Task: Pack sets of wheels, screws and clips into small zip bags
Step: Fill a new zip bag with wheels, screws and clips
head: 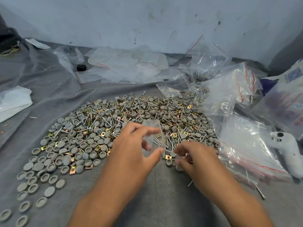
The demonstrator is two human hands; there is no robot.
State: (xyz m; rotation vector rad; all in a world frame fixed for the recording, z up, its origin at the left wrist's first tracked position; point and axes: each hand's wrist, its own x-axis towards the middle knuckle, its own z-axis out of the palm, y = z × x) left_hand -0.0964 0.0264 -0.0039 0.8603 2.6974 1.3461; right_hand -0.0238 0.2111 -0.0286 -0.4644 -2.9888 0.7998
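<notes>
1. Plainly, the head view shows a wide heap of small parts (124, 125) spread across the middle of a grey cloth-covered table (157, 194): round grey plastic wheels (50, 167), long silver screws (105, 119) and brass-coloured square metal clips (103, 133), all mixed together.

2. The left hand (131, 154) holds a small clear zip bag (154, 136) over the near edge of the heap, thumb and curled fingers pinching its sides so the mouth seems to gape; a few screws appear to lie inside, though the film is too clear to be sure.

3. The right hand (193, 158) rests just beside it, palm down, fingers curled onto parts at the heap's near edge. It looks to be pinching a screw or wheel, but blur hides exactly what.

4. Handling, as a judgement: the bag is thin, limp and slippery, so it is best held by the stiffer zip strip at the mouth. The wheels are light and roll easily; the screws are stiff, sharp-tipped and could pierce the film; the clips are small, flat and hard to lift off cloth.

5. Both forearms reach forward from the near edge, wrists low, hands close but apart.

6. Toward the right edge lie larger clear zip bags with red seal lines (246, 154); more flat ones (124, 66) sit along the far edge.
</notes>
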